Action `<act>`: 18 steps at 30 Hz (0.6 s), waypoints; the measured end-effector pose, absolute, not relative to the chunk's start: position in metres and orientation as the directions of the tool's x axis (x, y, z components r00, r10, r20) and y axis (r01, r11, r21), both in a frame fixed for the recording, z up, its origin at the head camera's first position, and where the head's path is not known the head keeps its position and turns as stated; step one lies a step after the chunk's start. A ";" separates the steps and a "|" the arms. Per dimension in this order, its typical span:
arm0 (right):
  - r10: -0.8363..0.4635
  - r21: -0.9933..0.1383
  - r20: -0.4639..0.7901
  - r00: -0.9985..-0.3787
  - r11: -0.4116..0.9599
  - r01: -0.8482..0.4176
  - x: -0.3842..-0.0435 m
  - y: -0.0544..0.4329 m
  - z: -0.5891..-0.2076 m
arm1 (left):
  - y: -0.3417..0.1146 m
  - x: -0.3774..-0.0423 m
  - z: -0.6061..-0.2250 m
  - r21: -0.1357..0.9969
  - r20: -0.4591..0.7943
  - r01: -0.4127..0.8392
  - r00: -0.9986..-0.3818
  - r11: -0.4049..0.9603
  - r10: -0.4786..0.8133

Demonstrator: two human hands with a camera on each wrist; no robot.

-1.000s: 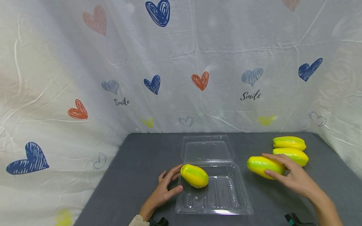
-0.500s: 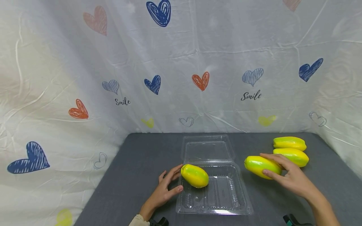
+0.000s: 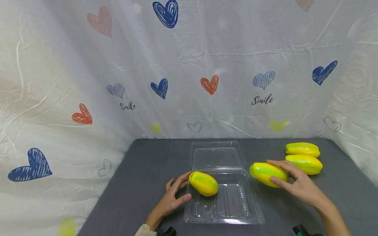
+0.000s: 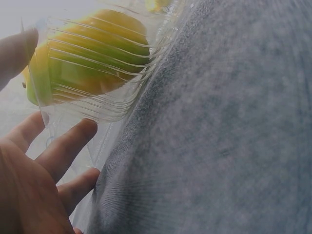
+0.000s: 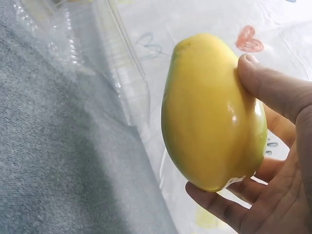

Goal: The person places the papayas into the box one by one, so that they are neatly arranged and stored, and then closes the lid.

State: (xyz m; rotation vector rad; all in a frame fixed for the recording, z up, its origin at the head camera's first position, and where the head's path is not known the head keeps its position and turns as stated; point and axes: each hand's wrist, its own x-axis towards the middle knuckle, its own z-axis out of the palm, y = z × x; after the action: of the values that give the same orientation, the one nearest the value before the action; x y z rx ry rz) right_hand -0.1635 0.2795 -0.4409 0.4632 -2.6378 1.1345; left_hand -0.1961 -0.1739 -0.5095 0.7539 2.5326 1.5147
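A clear plastic clamshell box (image 3: 224, 221) lies with its lid (image 3: 217, 154) folded back on the grey-covered table. One yellow-green papaya (image 3: 203, 184) rests at the left of its base. My left hand (image 3: 169, 200) is at the box's left edge, fingers spread and fairly straight, with fingertips against the clear side wall (image 4: 97, 83) in the left wrist view. Just right of the box, my right hand (image 3: 299, 185) grips another papaya (image 3: 265, 174) between thumb and fingers. In the right wrist view this papaya (image 5: 209, 117) appears above the cloth.
Two more papayas, a rear one (image 3: 302, 149) and a nearer one (image 3: 305, 164), lie side by side at the back right of the table. A white curtain (image 3: 183, 108) printed with hearts hangs behind and around the table (image 3: 147, 170).
My right hand has carried its papaya leftward, closer to the box's right edge. The left hand, the box and the other papayas have stayed in place.
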 end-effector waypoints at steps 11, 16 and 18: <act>-0.193 -0.664 0.363 -0.912 0.633 -0.398 -0.162 0.271 -0.441 | -0.174 -0.197 -0.510 0.845 0.164 0.364 -0.875 0.393 0.456; -0.209 -0.671 0.391 -0.897 0.602 -0.433 -0.163 0.265 -0.439 | -0.174 -0.197 -0.510 0.844 0.160 0.360 -0.876 0.397 0.454; -0.217 -0.671 0.399 -0.891 0.593 -0.445 -0.163 0.262 -0.438 | -0.174 -0.197 -0.510 0.844 0.161 0.360 -0.876 0.397 0.454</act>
State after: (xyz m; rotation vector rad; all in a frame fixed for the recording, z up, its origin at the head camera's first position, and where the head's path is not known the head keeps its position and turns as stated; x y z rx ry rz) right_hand -0.1633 0.2621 -0.4382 0.5429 -2.5490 1.1859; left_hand -0.1970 -0.1738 -0.5100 0.7438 2.5445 1.5007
